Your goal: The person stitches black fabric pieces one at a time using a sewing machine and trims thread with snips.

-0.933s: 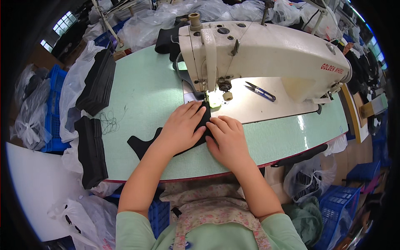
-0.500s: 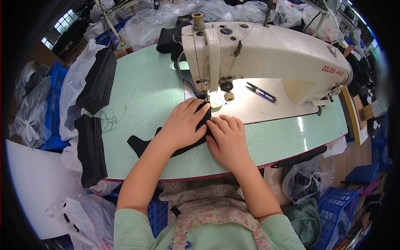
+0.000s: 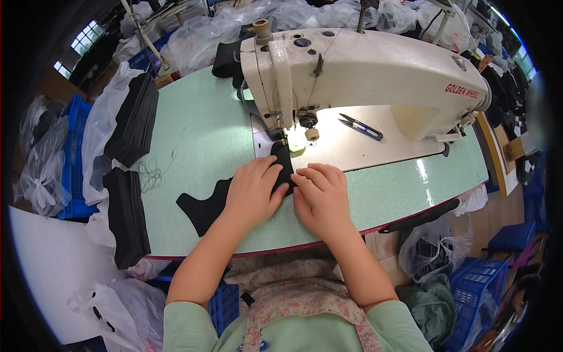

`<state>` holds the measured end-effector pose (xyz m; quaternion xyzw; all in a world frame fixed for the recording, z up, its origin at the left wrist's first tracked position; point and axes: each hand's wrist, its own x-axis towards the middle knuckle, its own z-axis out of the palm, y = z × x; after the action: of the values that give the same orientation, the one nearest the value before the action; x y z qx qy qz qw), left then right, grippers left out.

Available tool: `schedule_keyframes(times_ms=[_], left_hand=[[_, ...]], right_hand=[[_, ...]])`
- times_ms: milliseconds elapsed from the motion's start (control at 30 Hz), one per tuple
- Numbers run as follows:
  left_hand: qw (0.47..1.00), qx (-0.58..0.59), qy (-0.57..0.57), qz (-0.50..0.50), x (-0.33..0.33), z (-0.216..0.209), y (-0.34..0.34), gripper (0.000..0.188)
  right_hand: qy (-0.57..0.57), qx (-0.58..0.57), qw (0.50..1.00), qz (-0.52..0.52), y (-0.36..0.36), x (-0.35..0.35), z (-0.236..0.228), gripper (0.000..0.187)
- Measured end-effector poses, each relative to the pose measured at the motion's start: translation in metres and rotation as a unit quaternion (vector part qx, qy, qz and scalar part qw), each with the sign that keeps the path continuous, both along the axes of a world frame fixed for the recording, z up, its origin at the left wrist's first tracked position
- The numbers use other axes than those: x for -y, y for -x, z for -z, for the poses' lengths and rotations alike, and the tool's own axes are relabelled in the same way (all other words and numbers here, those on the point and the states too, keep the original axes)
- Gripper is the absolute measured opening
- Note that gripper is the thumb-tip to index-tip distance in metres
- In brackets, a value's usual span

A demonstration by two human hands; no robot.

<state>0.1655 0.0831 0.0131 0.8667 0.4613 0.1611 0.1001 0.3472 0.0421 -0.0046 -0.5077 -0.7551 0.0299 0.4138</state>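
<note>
A black cut fabric piece (image 3: 206, 205) lies on the green table, its far end reaching the presser foot (image 3: 285, 139) of a white sewing machine (image 3: 375, 64). My left hand (image 3: 252, 190) rests flat across the middle of the piece, fingers extended and thumb apart. At the fabric's right edge, my right hand (image 3: 322, 196) touches it with loosely bent fingertips, the thumb separate. The underside of both hands is hidden. Thread snips (image 3: 360, 127) with dark blue handles lie on the machine bed, right of the needle area.
Two stacks of black cut pieces (image 3: 134, 120) (image 3: 126, 217) line the table's left edge. Loose dark thread (image 3: 151, 176) lies beside them. A blue crate (image 3: 75, 155) stands on the left, another blue crate (image 3: 478, 293) at lower right. Plastic bags (image 3: 202, 44) crowd the table's back.
My left hand has drawn back from the presser foot toward me, uncovering the fabric's far part. My right hand stays beside the fabric's right edge. The whole view has shifted slightly.
</note>
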Motion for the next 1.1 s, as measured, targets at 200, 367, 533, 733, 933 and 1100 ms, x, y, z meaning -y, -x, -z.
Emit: schedule_keyframes(times_ms=[200, 367, 533, 733, 933, 1100], left_hand=[[0.999, 0.017, -0.017, 0.043, 0.006, 0.005, 0.008, 0.051], [0.998, -0.013, -0.046, 0.031, -0.007, 0.005, 0.006, 0.051], [0.999, -0.035, 0.005, 0.013, -0.024, 0.0, 0.008, 0.052], [0.998, -0.054, 0.008, 0.019, -0.046, 0.0, 0.013, 0.05], [0.997, -0.035, -0.055, 0.042, -0.069, 0.002, 0.015, 0.046], [0.997, -0.073, 0.019, 0.003, -0.083, -0.003, 0.01, 0.038]], right_hand=[[-0.02, -0.024, 0.999, -0.032, 0.001, 0.001, -0.005, 0.022], [-0.022, -0.018, 0.999, -0.036, 0.001, 0.002, -0.006, 0.022], [-0.017, -0.03, 0.998, -0.044, 0.001, 0.002, -0.006, 0.021], [-0.005, -0.027, 0.998, -0.052, 0.0, 0.003, -0.005, 0.021], [-0.009, -0.033, 0.998, -0.055, 0.001, 0.002, -0.005, 0.02], [0.002, -0.036, 0.998, -0.058, -0.001, 0.003, -0.003, 0.02]])
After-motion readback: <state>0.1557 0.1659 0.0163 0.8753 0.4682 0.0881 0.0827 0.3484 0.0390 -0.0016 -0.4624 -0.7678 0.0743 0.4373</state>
